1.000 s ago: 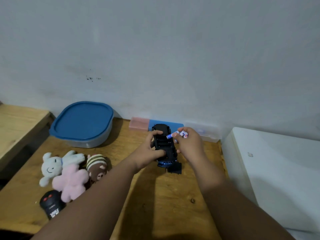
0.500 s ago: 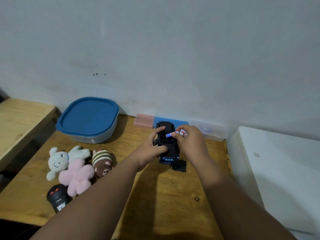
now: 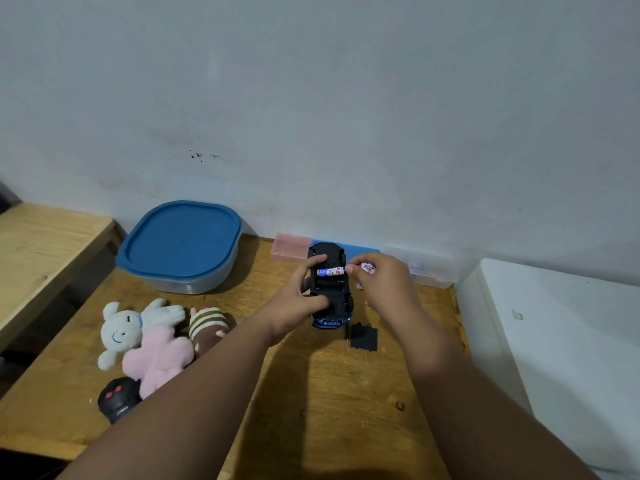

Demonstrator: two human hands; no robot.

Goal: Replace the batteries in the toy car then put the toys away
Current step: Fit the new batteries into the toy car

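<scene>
Wooden desk (image 3: 311, 393) beneath my view: my left hand (image 3: 298, 299) clasps the upturned toy car (image 3: 329, 285), one battery (image 3: 330, 271) lying across its open bay, while my right hand (image 3: 381, 282), just beside, pinches another battery (image 3: 367, 267).

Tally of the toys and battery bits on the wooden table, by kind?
Plush toys: 3 (white, pink, brown striped)
Toy car: 1
Remote control: 1
Batteries: 2 (one in the car, one in the right hand)
Battery cover: 1
Total: 8
</scene>
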